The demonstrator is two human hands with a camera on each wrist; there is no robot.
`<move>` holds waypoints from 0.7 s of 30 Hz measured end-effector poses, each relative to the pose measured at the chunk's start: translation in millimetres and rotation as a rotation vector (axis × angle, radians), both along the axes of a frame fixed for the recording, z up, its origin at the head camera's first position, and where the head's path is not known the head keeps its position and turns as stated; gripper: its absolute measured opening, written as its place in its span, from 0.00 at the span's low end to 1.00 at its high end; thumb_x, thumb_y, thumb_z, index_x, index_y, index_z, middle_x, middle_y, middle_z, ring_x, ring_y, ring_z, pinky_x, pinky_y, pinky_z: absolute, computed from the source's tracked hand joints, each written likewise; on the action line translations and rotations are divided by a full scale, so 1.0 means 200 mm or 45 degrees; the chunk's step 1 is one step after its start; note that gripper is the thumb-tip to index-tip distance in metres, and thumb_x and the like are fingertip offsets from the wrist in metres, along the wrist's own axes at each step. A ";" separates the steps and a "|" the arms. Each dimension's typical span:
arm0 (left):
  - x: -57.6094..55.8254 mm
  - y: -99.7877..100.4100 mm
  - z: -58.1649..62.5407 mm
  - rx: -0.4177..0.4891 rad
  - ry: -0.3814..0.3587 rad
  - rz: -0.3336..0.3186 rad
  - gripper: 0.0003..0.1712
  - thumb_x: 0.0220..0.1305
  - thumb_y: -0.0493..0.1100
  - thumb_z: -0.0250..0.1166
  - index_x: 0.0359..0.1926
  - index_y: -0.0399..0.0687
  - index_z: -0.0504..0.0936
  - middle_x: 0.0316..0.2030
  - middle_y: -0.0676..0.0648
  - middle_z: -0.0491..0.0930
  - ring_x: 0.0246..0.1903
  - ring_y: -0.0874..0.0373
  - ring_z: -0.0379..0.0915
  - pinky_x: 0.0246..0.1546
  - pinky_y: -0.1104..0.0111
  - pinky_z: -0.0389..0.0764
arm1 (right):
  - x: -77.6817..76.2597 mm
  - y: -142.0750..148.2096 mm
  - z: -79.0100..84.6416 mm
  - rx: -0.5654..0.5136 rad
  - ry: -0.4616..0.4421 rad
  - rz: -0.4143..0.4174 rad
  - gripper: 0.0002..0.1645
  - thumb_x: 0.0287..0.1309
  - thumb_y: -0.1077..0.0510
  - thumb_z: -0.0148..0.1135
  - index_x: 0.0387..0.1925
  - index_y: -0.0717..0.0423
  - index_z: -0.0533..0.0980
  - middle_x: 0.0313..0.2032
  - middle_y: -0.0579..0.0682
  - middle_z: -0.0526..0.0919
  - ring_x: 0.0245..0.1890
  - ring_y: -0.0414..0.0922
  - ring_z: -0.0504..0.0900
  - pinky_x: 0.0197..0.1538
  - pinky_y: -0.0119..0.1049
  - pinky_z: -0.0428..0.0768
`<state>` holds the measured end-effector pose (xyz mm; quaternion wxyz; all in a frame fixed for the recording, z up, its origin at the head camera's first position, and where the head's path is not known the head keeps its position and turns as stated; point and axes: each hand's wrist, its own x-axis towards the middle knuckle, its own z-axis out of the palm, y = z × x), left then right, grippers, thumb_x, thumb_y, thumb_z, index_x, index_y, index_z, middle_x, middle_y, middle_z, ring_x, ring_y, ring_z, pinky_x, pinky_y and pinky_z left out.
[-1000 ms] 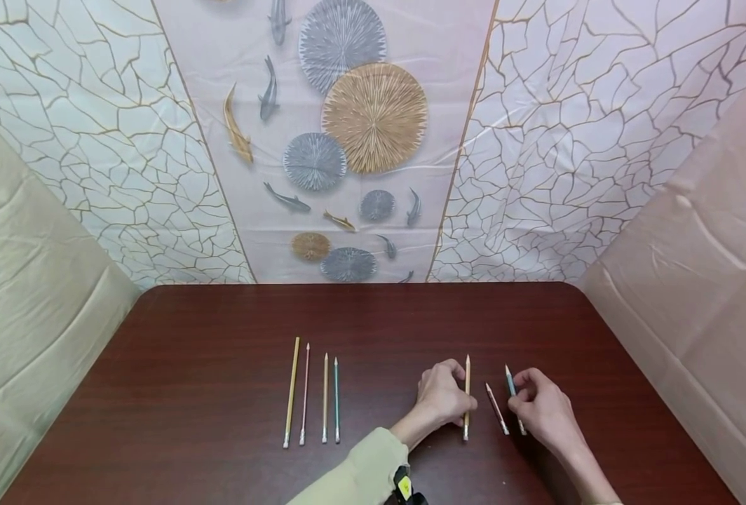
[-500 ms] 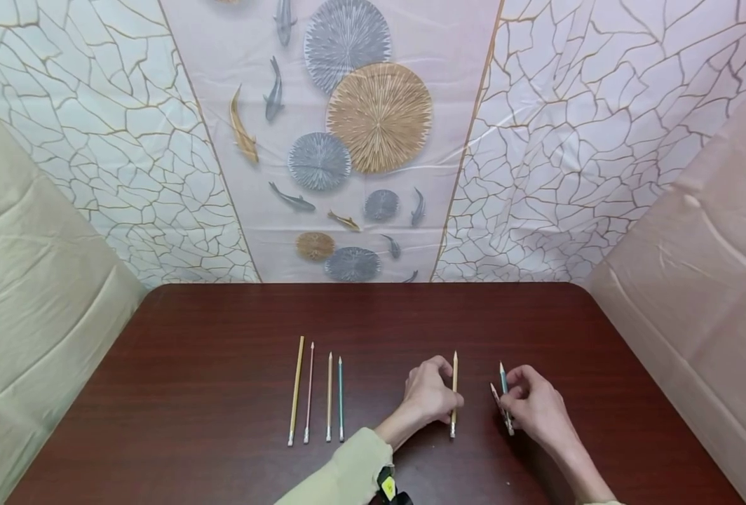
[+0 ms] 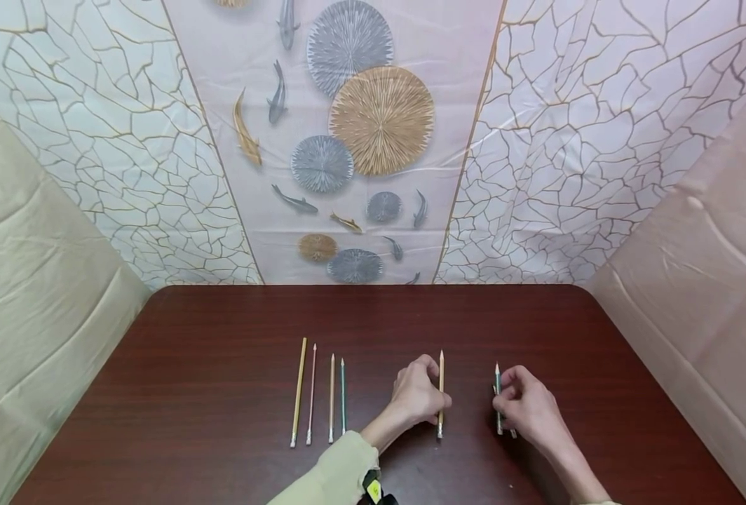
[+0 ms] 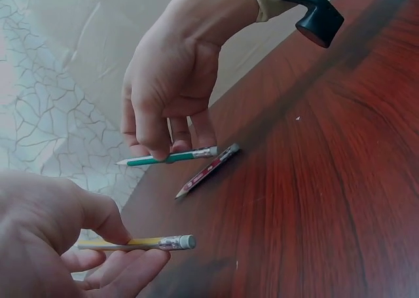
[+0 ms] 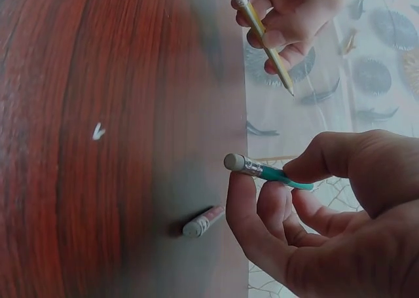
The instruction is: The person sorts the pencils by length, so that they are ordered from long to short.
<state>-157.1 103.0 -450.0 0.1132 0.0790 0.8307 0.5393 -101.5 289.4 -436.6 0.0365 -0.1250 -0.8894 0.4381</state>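
My left hand (image 3: 416, 393) pinches a yellow pencil (image 3: 441, 375) between thumb and fingers, its sharpened tip pointing away from me. The left wrist view shows that pencil's white eraser (image 4: 188, 242) clear of the fingers. To the right, my right hand (image 3: 533, 407) pinches a green pencil (image 3: 497, 384) just behind its tip; its metal band and eraser (image 5: 234, 162) stick out in the right wrist view. On the table beneath the green pencil lies a red pencil (image 4: 204, 173), mostly hidden by it in the head view. Both held pencils appear raised off the table.
Left of my hands, a long yellow pencil (image 3: 299, 393), a pink pencil (image 3: 312, 396), a tan pencil (image 3: 331, 396) and a second green pencil (image 3: 343, 393) lie side by side on the dark red wooden table (image 3: 190, 393). A patterned cloth (image 3: 379, 231) hangs behind.
My left hand has moved left with the yellow pencil. My right hand has carried the green pencil left, from beside the red pencil to over it. The head view has shifted slightly.
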 end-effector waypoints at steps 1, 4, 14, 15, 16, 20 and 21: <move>0.00 -0.01 0.00 0.002 0.002 0.002 0.22 0.40 0.26 0.74 0.34 0.44 0.74 0.19 0.47 0.72 0.06 0.60 0.73 0.09 0.68 0.76 | 0.00 0.00 0.00 -0.002 0.000 0.003 0.18 0.44 0.71 0.59 0.41 0.62 0.70 0.26 0.49 0.77 0.19 0.45 0.80 0.21 0.38 0.80; -0.01 -0.03 0.00 0.003 0.003 -0.001 0.22 0.40 0.26 0.74 0.34 0.44 0.73 0.19 0.47 0.72 0.06 0.59 0.73 0.10 0.67 0.76 | -0.01 -0.01 0.00 -0.019 -0.004 0.017 0.18 0.45 0.71 0.59 0.42 0.62 0.70 0.27 0.51 0.76 0.19 0.46 0.80 0.19 0.39 0.79; -0.03 -0.11 0.00 -0.016 0.031 -0.006 0.22 0.41 0.27 0.74 0.34 0.44 0.71 0.18 0.47 0.73 0.06 0.60 0.73 0.10 0.66 0.77 | -0.02 -0.07 -0.01 -0.047 0.003 0.030 0.17 0.44 0.72 0.59 0.40 0.61 0.70 0.27 0.50 0.75 0.20 0.46 0.80 0.22 0.39 0.81; -0.03 -0.12 0.00 -0.024 0.037 -0.006 0.23 0.41 0.27 0.75 0.34 0.44 0.71 0.18 0.48 0.73 0.06 0.60 0.73 0.10 0.67 0.77 | -0.03 -0.07 -0.01 -0.050 0.006 0.034 0.17 0.44 0.72 0.59 0.40 0.61 0.70 0.26 0.50 0.75 0.21 0.46 0.80 0.23 0.38 0.81; -0.03 -0.13 0.00 -0.028 0.040 -0.007 0.23 0.42 0.28 0.75 0.34 0.44 0.71 0.18 0.48 0.73 0.06 0.60 0.73 0.10 0.67 0.76 | -0.03 -0.08 -0.01 -0.054 0.011 0.037 0.17 0.44 0.72 0.59 0.40 0.61 0.70 0.26 0.50 0.75 0.21 0.46 0.79 0.24 0.38 0.82; -0.03 -0.16 0.01 -0.050 0.053 -0.006 0.22 0.42 0.28 0.74 0.36 0.44 0.71 0.16 0.48 0.74 0.06 0.60 0.73 0.11 0.69 0.76 | -0.05 -0.11 0.00 -0.065 0.023 0.048 0.17 0.44 0.72 0.58 0.39 0.61 0.70 0.26 0.50 0.75 0.20 0.46 0.80 0.23 0.37 0.82; -0.03 -0.17 0.01 -0.059 0.057 -0.002 0.22 0.43 0.28 0.74 0.36 0.44 0.72 0.16 0.48 0.74 0.06 0.60 0.73 0.12 0.69 0.76 | -0.05 -0.12 0.00 -0.065 0.026 0.052 0.17 0.44 0.72 0.58 0.39 0.61 0.70 0.26 0.50 0.75 0.20 0.46 0.80 0.23 0.38 0.82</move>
